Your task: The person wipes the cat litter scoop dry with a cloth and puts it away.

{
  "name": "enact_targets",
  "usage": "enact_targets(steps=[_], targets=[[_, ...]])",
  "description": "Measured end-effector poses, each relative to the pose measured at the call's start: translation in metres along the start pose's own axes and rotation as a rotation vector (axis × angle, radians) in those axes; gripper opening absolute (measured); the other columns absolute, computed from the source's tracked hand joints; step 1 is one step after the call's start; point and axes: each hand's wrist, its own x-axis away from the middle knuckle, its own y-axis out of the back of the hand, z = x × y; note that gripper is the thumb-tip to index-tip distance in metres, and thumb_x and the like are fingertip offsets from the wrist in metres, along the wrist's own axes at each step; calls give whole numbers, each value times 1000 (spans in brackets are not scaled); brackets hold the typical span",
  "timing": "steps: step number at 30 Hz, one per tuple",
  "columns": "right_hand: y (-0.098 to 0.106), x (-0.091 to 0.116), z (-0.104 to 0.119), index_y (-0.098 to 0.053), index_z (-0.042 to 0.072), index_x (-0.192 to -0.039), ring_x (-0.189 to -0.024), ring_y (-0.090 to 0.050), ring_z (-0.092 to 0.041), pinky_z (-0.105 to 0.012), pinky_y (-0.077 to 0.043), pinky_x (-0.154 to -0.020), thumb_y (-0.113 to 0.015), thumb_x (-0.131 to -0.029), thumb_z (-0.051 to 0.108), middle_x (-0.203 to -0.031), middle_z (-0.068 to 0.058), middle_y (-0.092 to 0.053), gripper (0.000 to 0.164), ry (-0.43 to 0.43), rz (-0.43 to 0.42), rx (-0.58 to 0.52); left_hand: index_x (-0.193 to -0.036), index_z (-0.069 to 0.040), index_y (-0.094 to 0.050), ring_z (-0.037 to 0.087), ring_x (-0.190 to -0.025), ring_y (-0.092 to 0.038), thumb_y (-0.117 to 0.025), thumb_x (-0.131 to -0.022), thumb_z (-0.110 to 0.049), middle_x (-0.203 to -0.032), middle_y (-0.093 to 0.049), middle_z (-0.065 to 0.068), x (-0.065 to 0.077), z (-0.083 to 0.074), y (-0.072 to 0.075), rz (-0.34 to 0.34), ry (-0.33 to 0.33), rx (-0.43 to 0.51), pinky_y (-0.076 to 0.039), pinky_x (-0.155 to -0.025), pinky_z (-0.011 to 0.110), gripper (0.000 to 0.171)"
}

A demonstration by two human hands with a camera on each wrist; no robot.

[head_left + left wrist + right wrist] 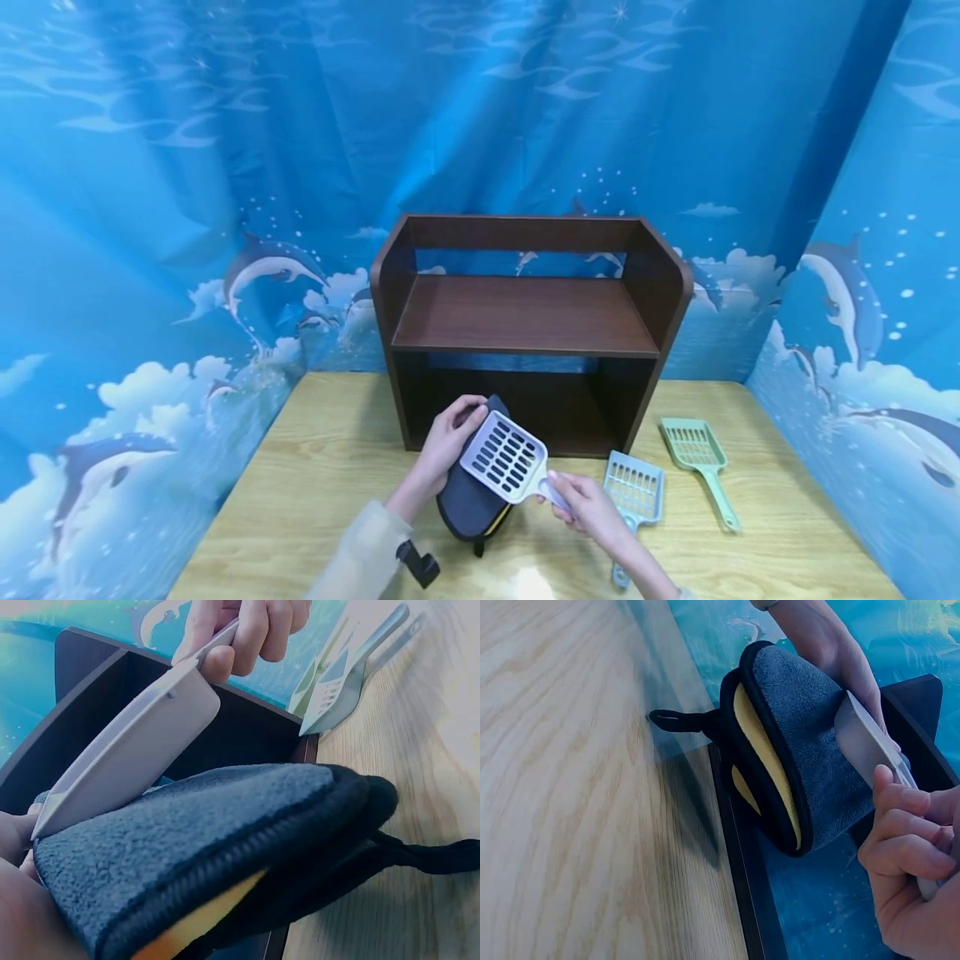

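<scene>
1. Starting at the left: the left hand point(448, 442) pinches the upper end of a folded cloth, thumb and fingers curled round it.
2. Here's the folded cloth point(467, 504), dark grey and fuzzy, edged in black, yellow peeping from inside the fold. It's up above the counter point(315, 500), in front of the brown shelf point(525, 312), long axis running from the gripped end down and slightly left to a small black loop.
3. Across it comes the pale grey scoop point(507, 457), its squarish head full of rows of slots, its front edge against the cloth. Long axis on the diagonal: head up-left, handle down-right.
4. The right hand point(591, 510) has that handle, fingers wrapped round it.
5. Just beyond, a blue scoop point(636, 500) lies on the counter, handle towards the person.
6. Far right, a green scoop point(697, 454), handle angled down-right.
</scene>
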Motion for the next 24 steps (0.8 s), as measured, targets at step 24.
enact_targets(steps=[24], targets=[[29,-6,10,-56,-20,-108,-44,-33,-1,-15,-24,-40,-37,-112,29,-61,5,-48,52,1,-55,-70,-118,-1,-65,11,-93,-63,-64,-101,-18,-105,-68,5,15,6,-2,-19,-53,59,-51,-79,22,25]])
